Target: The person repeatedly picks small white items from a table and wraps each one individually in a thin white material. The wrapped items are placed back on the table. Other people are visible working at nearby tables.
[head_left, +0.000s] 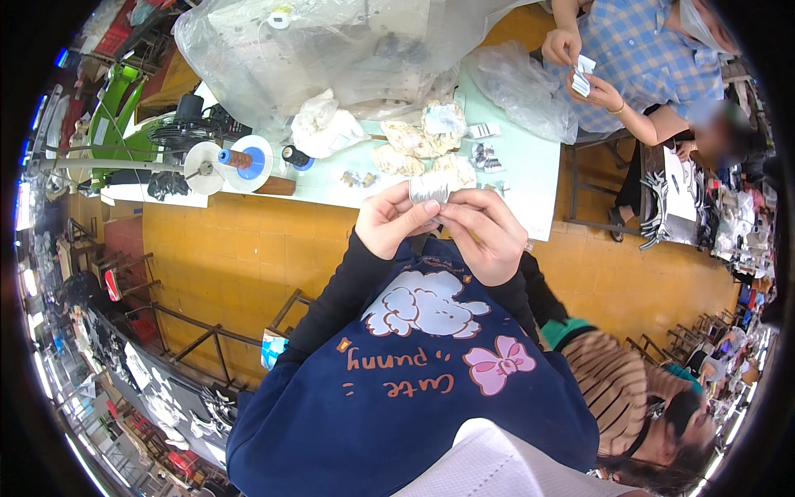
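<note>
"Where is the pale bundle (431,185)?"

"Up between both hands, in front of the near edge of the table (537,186). The left hand (387,222) holds its left side, thumb on the near face. The right hand (490,238) has its fingertips pinched narrow at the near right edge."

"How would it handle?"

"Light, I'd judge, and rather flexible. Its fine lines look like stacked strips or wound thread; I can't tell which. The smooth surface may slip, so a pinch at both sides, without squeezing, seems best."

"Anything in the way?"

"Crumpled cream bags (403,139) lie just beyond it, crowding the far side. Small dark packets (487,157) sit to their right, and a clear plastic bag (523,91) fills the far right. Left, there's a white cloth heap (325,126), then a black spool (296,156) and a brown spool (240,160)."

"And nearer?"

"Only the wearer's dark apron (414,389)."
</note>
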### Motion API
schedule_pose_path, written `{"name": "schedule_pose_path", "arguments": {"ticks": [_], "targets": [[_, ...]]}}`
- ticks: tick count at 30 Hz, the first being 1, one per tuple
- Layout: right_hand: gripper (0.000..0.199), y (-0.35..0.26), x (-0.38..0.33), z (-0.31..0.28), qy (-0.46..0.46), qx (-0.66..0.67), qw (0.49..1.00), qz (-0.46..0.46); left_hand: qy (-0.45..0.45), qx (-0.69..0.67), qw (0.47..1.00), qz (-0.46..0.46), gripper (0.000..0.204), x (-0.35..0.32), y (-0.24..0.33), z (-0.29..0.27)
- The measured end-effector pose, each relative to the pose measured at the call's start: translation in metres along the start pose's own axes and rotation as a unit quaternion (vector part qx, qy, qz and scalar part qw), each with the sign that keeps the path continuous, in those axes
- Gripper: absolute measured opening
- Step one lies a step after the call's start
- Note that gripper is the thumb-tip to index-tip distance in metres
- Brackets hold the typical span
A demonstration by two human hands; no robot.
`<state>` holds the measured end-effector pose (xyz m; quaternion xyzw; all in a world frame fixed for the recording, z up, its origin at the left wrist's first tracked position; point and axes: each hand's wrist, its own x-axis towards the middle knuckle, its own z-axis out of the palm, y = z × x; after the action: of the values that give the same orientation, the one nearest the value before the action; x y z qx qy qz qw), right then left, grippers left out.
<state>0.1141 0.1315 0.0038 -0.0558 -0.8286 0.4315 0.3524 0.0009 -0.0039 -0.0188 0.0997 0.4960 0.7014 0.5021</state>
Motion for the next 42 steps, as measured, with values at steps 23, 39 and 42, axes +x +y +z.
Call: {"name": "schedule_pose_path", "arguments": {"ticks": [23,39,42], "targets": [[0.024,-0.025,-0.001,0.008,0.096,0.330,0.918,0.200,-0.058,-0.041,0.991,0.109,0.041,-0.008,-0.001,0.009],[0.028,-0.029,-0.001,0.009,0.102,0.401,0.880,0.232,-0.077,-0.065,0.980,0.171,0.039,-0.007,-0.003,0.009],[0.027,-0.028,-0.001,0.008,0.092,0.427,0.869,0.231,-0.077,-0.045,0.978,0.187,0.039,-0.007,-0.001,0.009]]}}
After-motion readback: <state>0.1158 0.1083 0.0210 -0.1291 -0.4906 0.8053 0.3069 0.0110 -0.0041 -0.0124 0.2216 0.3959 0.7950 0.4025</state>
